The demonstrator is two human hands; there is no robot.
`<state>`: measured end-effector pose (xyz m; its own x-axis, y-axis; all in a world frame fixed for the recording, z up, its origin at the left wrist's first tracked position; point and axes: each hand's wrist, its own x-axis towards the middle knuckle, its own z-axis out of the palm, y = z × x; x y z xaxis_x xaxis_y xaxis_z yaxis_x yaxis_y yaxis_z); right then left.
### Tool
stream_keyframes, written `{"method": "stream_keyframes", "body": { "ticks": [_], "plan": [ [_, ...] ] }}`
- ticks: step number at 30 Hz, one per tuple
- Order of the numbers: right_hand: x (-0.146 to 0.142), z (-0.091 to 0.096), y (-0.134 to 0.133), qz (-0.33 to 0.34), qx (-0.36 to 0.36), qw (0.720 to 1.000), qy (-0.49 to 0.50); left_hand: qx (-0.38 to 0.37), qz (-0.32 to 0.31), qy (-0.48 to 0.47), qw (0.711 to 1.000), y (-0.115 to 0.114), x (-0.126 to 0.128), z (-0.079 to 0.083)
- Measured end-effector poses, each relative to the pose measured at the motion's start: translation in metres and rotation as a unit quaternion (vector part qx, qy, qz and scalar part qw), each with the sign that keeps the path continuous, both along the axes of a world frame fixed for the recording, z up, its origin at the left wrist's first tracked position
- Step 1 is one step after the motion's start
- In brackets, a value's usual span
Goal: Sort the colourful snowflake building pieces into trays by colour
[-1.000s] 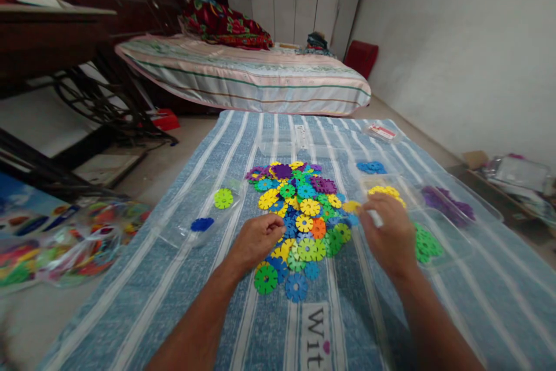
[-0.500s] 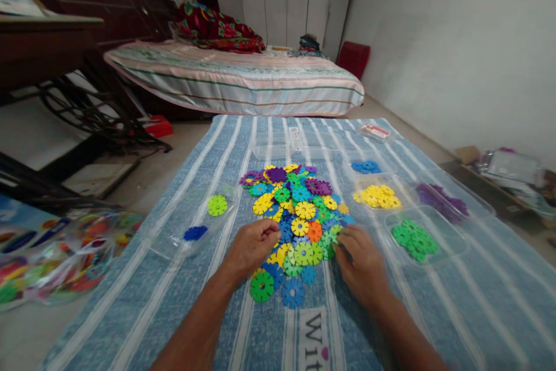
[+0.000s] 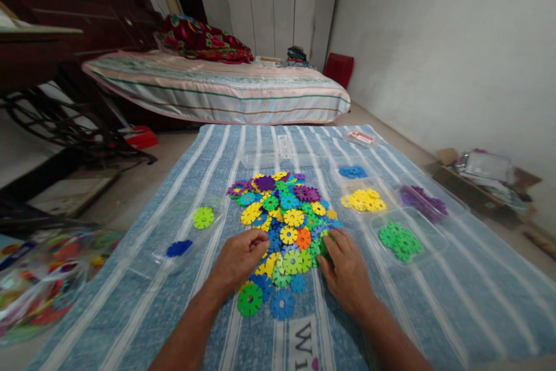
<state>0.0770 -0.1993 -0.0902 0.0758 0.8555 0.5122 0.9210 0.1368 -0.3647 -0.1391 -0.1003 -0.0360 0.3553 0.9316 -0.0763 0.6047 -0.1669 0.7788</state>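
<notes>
A pile of flat, notched plastic discs (image 3: pixel 284 220) in many colours lies on a blue striped mat (image 3: pixel 434 301). My left hand (image 3: pixel 238 258) rests on the pile's near left edge with its fingers curled in; what they hold is hidden. My right hand (image 3: pixel 345 267) lies at the pile's near right edge, fingertips pinched together on a green disc (image 3: pixel 324 243). A green disc (image 3: pixel 249 300) and a blue disc (image 3: pixel 282 303) lie loose between my wrists.
Clear trays to the right hold sorted yellow discs (image 3: pixel 364 200), green discs (image 3: pixel 399 239), blue discs (image 3: pixel 353 172) and purple discs (image 3: pixel 419 200). A clear tray on the left holds a lime disc (image 3: pixel 203 217) and a dark blue disc (image 3: pixel 179 248). A bed (image 3: pixel 217 84) stands behind.
My right hand has come back from the tray of yellow discs to the pile's right edge and closed on a green disc. My left hand has stayed on the pile.
</notes>
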Motion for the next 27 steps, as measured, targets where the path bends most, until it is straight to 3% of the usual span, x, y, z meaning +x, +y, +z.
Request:
{"method": "stream_keyframes", "body": {
  "ticks": [11,16,20,23,27],
  "plan": [
    [0.003,-0.002,-0.006,0.005,0.025,0.994,0.109,0.019,-0.002,0.009,1.0,-0.001,-0.002,-0.006],
    [0.003,0.012,-0.013,0.02,0.029,0.991,0.129,0.017,-0.003,0.01,1.0,-0.002,-0.001,-0.005],
    [0.015,0.032,-0.018,0.01,0.057,0.995,0.087,0.013,-0.008,0.015,1.0,-0.002,-0.002,-0.005],
    [0.042,0.048,-0.021,-0.039,0.107,0.993,0.029,0.016,-0.004,0.008,1.0,-0.002,-0.002,-0.005],
    [0.078,0.06,-0.026,-0.158,0.158,0.973,-0.058,0.013,-0.007,0.008,1.0,-0.003,-0.002,-0.004]
  ]
}}
